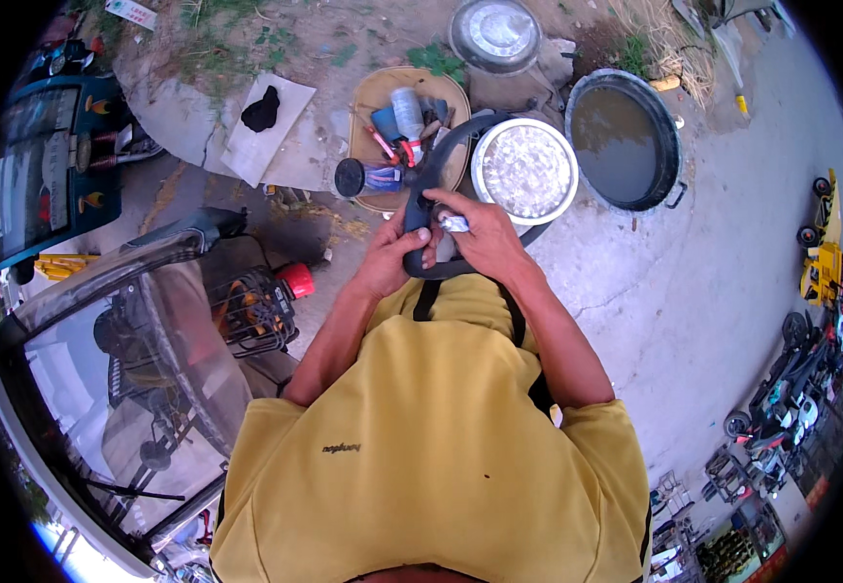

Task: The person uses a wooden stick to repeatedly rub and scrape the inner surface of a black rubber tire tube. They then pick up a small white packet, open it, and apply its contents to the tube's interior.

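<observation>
A black rubber inner tube (428, 173) loops in front of my body, its far side curving round behind a pale round basin. My left hand (387, 257) grips the near end of the tube, thumb pressed on top. On the other side, my right hand (487, 239) is closed around a small whitish item (454, 223), perhaps a tube or wrapper; its kind is not clear. The fingertips of my right hand touch the rubber beside my left thumb. Part of the inner tube is hidden under my hands and forearm.
Just beyond my hands lies a tan tray (355, 119) of tools, with a black-lidded jar (351, 178). Right of it stand the round basin (525, 171) and a black tub (672, 146) of murky water. A windshielded vehicle (164, 321) is at left; parked motorcycles (789, 389) are at right.
</observation>
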A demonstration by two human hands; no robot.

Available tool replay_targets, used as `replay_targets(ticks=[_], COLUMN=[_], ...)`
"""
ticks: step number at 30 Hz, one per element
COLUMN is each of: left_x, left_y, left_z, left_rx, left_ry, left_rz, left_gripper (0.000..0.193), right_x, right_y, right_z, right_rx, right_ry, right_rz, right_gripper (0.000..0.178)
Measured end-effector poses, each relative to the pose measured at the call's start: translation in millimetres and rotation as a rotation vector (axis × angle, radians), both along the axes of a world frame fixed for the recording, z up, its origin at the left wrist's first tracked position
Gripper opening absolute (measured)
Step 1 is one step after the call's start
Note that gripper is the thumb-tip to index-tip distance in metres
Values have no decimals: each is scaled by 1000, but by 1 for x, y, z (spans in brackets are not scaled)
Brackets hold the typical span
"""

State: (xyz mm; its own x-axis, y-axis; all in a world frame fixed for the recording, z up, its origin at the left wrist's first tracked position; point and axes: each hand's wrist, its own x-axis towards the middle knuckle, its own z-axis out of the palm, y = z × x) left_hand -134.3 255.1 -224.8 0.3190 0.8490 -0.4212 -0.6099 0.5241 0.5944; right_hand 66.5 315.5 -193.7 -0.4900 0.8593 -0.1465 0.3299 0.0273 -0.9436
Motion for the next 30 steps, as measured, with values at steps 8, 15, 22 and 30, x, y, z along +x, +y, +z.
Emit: replay_targets(ticks=[8,15,22,30], left_x=[2,2,3,-2], left_y=[-1,0,-1,0], left_z=[-3,-1,-4,-3], left_rx=[-8,-20,-10,-7], left_ry=[-44,-43,-16,-21], left_rz=[27,32,18,20], left_gripper=[50,47,41,44], right_x=[0,-3,3,-1], right_y=[-3,-9,-16,-18], right_z=[-3,4,-9,-14], right_rx=[7,43,85,101], right_ry=[-21,48,138,98], right_rz=[15,35,37,-1], right_gripper=[55,57,52,50])
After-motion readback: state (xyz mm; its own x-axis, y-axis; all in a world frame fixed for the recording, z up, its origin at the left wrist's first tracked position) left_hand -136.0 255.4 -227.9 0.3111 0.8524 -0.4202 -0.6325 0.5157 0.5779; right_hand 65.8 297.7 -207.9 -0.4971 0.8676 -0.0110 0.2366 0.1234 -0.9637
